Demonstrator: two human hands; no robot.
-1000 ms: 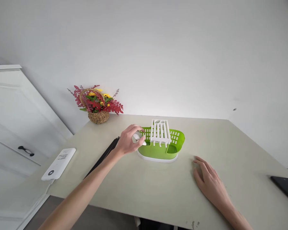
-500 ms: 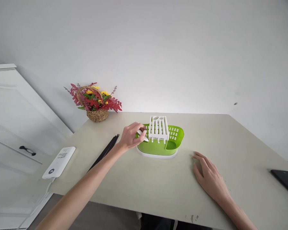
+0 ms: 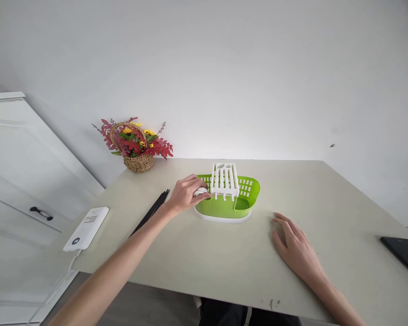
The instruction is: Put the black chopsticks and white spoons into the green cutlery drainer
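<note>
Head view, left hand (image 3: pixel 186 194) stretched forward, clamped on white object (image 3: pixel 200 191), right hand (image 3: pixel 296 250) palm-down, loosely spread

Flower basket (image 3: pixel 138 164), black phone (image 3: pixel 403 254)

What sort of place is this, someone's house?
Probably a room in a home, though which room I cannot tell. A white panelled cabinet, a woven flower basket and a green plastic basket suggest it.
</note>
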